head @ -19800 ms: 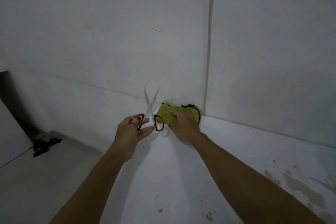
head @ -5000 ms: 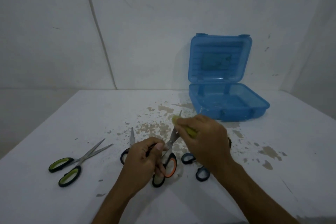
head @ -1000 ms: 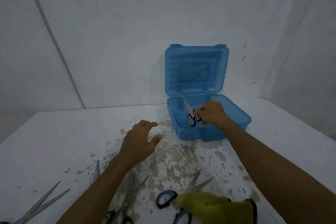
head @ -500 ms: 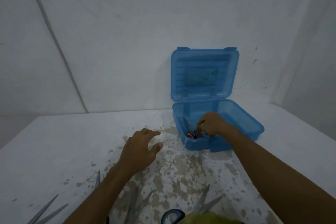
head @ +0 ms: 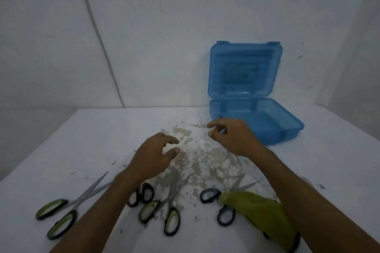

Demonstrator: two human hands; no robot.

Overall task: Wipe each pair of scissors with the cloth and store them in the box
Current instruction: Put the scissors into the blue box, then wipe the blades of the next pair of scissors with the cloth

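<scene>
Withdrawn from the box (head: 287,129), the right hand (head: 234,137) now hovers empty beside it, fingers loosely curled; left hand (head: 154,156) likewise. Box contents unclear, lid up. Four scissors (head: 170,207) and cloth (head: 263,213) lie on the table (head: 82,139).

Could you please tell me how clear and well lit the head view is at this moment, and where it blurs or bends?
Head view: dim, flat light with a bluish cast and no glare; soft shadows lie under the left hand and right hand; the forearms and the green cloth near the bottom edge are smeared; the wide lens bows the wall seam; the open blue box reads fairly sharp.
</scene>
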